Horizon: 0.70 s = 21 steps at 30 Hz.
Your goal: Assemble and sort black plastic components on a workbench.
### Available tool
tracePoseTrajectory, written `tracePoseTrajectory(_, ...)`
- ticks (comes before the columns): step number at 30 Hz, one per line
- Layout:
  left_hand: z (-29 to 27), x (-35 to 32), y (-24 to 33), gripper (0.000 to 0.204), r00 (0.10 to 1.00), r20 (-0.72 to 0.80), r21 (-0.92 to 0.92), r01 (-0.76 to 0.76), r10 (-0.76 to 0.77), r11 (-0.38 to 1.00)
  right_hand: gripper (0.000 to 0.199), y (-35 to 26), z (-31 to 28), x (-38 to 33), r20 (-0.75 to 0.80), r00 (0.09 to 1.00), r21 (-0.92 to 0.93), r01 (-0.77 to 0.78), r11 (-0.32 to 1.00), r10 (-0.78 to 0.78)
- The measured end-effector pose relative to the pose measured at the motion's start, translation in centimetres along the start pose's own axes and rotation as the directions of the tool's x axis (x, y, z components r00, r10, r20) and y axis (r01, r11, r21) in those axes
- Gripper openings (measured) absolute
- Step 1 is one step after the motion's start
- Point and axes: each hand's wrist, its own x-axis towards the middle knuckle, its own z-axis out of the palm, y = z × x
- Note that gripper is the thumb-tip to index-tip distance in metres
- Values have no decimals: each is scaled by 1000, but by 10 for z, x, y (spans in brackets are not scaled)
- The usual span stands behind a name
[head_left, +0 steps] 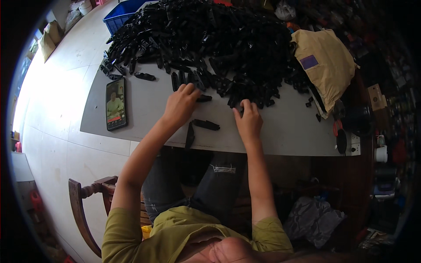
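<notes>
A large heap of black plastic pieces (197, 35) covers the far part of a grey table (144, 111). My left hand (180, 104) is at the near edge of this heap, its fingers curled down. From beneath them sticks out a slim black plastic piece (204, 98). To the right, my right hand (250, 122) pinches a small dark piece (241, 111) between thumb and fingers, mostly hidden. Between my forearms lie two long black pieces, one crosswise (206, 125) and one pointing toward me (190, 135) at the table's front edge.
A phone (115, 105) with a lit screen lies on the left. Behind the heap stands a blue crate (117, 19). On the right are a beige cloth bag (326, 57) and a white power strip (355, 143). A wooden chair (79, 210) shows at lower left.
</notes>
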Motion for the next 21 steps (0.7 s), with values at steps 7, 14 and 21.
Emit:
tracePoseTrajectory(7,-5,-18,8,15,983,111,-242,-118,148,963,24,16,10,-10,-253,964,31,98,995,-87)
tracePoseTrajectory(14,-7,-26,12,23,981,189,-546,63,50,836,27,-8,-4,-20,80,996,668,-82,739,38)
tracePoseTrajectory(21,1,-23,-5,24,975,181,-573,-1,127,820,29,-20,1,-11,174,939,504,173,846,-295)
